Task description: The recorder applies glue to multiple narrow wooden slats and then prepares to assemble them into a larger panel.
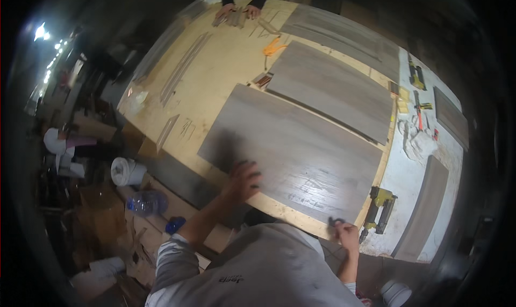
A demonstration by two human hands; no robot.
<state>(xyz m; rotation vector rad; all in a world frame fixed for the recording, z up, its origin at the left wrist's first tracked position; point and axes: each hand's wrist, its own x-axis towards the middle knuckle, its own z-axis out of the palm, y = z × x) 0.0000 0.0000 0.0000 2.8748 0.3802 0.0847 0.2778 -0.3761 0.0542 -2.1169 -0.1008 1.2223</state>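
Observation:
A large grey-brown wood-grain panel lies flat on the table in front of me, its near part shiny. My left hand is at its near left edge, fingers spread and curved, with dark fingertips; whether they touch the surface is unclear. By the near right corner, my right hand has its fingers closed around something small and dark, too blurred to name. A yellow-green and black nail gun lies just right of that hand. Beyond the large panel is a second, similar panel.
Across the table, a co-worker's hands rest by short wood strips. An orange tool, another nail gun and a red-handled hammer lie around. A curved-looking board is at right. Left below stand a white bucket and clear bottle.

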